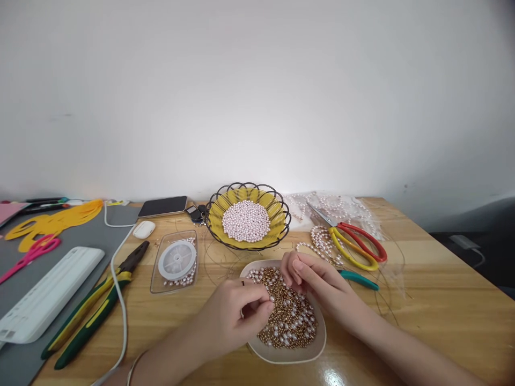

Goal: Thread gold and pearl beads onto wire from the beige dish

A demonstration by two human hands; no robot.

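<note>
Wooden tabletop (434, 300) runs under both forearms, which come in from the near edge and meet over a shallow white dish (289, 354) of gold and pearl beads (287, 316). Left hand (235, 316) curls palm-down at the dish's left rim, fingertips pinched together on something too small to make out. Right hand (311, 276) hovers over the dish's far side, fingers bent and pinched likewise; what it grips cannot be told. Bare wood lies open to the right. Left of the dish sit green-handled pliers (92, 305) and a clear box with a cord spool (176, 261). Beyond, a wire basket (247, 214) holds pink pearls, with red-and-yellow scissors (354, 244) beside it near the wall.
</note>
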